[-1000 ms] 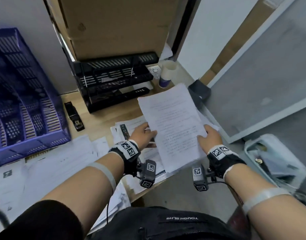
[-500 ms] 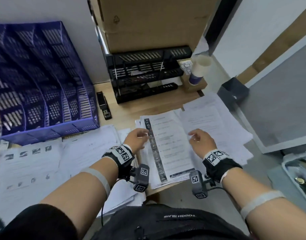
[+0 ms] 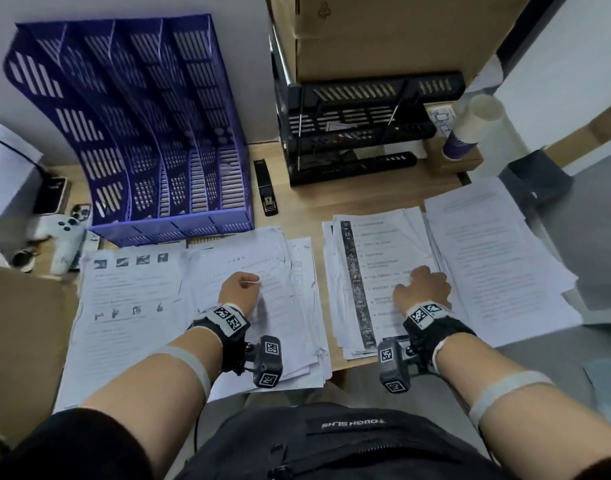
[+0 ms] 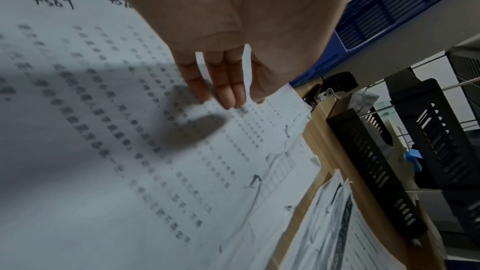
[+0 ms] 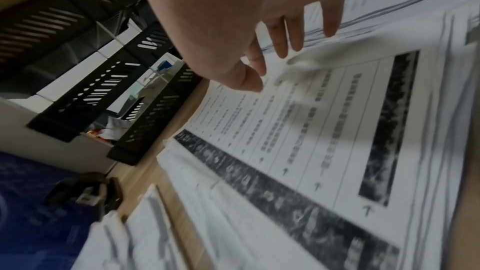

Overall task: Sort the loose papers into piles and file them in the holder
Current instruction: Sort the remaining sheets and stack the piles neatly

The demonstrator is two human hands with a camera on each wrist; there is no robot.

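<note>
Several paper piles lie on the wooden desk [image 3: 297,202]. My left hand [image 3: 240,289] rests on a text pile [image 3: 262,327]; in the left wrist view its straight fingertips [image 4: 228,98] touch the top sheet [image 4: 103,151]. My right hand [image 3: 421,289] lies on a pile topped by a sheet with a dark strip [image 3: 376,268]; its relaxed fingers [image 5: 283,48] touch that sheet [image 5: 324,130] near its right edge, holding nothing. A picture-sheet pile [image 3: 131,292] lies far left, a plain text pile [image 3: 498,258] far right. The purple holder [image 3: 134,133] stands empty at the back left.
A black stapler [image 3: 266,188] lies between the holder and a black stacked tray [image 3: 359,133]. Cardboard boxes [image 3: 383,29] stand behind the tray, a paper cup [image 3: 470,133] to its right. A game controller [image 3: 60,237] and a phone [image 3: 51,195] sit far left.
A second ago both hands held a text sheet up; it now lies on the far right pile. My left hand has moved left onto the text pile, and my view has swung left.
</note>
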